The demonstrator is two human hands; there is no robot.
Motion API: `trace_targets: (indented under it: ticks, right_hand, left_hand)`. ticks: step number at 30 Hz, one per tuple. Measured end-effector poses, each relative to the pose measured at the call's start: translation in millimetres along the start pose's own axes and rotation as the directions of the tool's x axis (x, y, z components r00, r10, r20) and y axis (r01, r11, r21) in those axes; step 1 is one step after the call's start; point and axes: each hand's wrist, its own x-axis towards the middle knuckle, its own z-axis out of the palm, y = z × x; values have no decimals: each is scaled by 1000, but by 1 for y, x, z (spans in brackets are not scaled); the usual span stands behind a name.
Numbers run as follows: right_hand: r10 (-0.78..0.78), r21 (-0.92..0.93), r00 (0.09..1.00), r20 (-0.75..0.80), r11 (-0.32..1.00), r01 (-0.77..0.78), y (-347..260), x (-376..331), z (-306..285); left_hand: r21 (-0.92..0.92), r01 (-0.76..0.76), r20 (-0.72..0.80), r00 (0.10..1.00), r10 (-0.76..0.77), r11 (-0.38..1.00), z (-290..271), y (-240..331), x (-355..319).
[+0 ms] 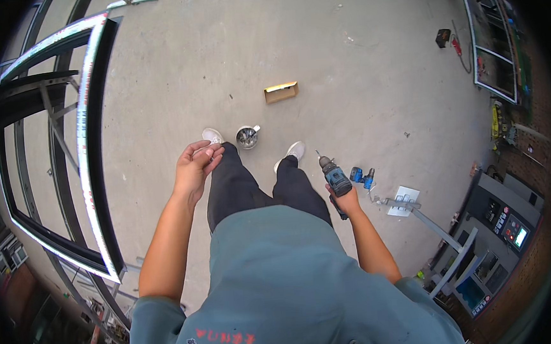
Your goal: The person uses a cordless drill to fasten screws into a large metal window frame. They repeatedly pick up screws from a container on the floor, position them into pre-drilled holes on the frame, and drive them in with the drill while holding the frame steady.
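Observation:
My right hand [346, 199] is wrapped round the grip of a blue-and-black cordless drill [336, 177], whose bit points away from me. My left hand [199, 163] is raised above my left shoe, palm partly up, fingers curled in toward the thumb. Anything pinched in it is too small to make out. Between my feet on the floor stands a white mug-like cup [247, 137] with dark small metal pieces inside, probably fasteners. Beyond it lies an open cardboard box [281, 93] with a yellow edge.
A second blue power tool [363, 178] lies right of the drill. Metal frames [92, 146] on stands rise at the left. A grey machine [498, 230] with a lit screen and a metal stand [443, 234] are at the right. A framed panel [492, 61] leans at far right.

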Motion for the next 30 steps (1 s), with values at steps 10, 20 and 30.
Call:
trace_targets:
  ticks: [10, 20, 30]
  right_hand:
    - [-274, -157, 961, 26, 949, 275, 89, 50, 17]
    - [-273, -26, 957, -103, 962, 272, 145, 58, 101]
    - [348, 104, 890, -295, 937, -333, 222, 33, 89]
  left_hand:
    - [258, 84, -52, 996, -73, 962, -10, -178, 91]
    - [963, 123, -118, 992, -34, 240, -80, -343, 319]
    - [980, 200, -200, 976, 81, 10, -110, -471, 478]
